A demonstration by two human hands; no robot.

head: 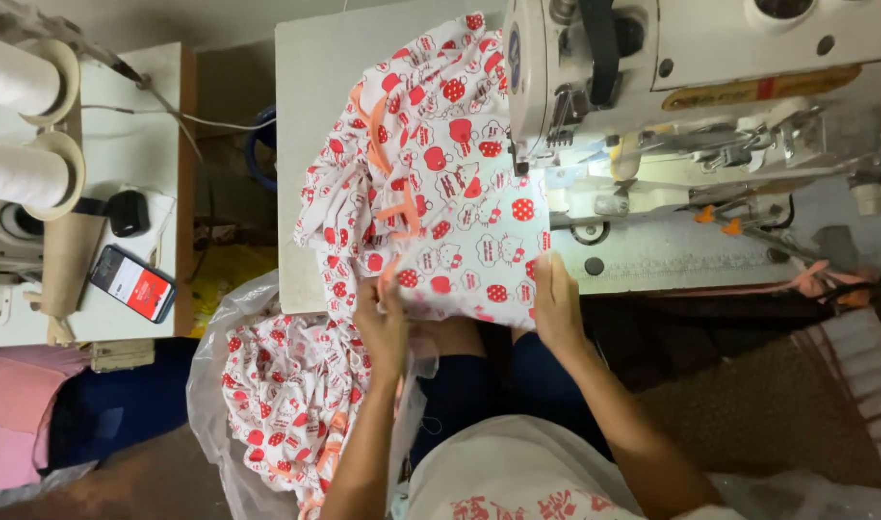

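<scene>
While the printed cloth (431,183) lies heaped on the worktop (315,116) and runs away from the person toward the sewing machine (652,87), both hands sit at its near edge. The left hand (383,323) pinches that edge, fingers closed on the cloth near the orange trim (394,207). The right hand (554,303) rests flat with fingers spread on the cloth's right corner, closer to the needle area (532,159), which lies straight ahead of it. More of the same cloth spills down into a clear plastic bag (219,385) below the left hand.
</scene>
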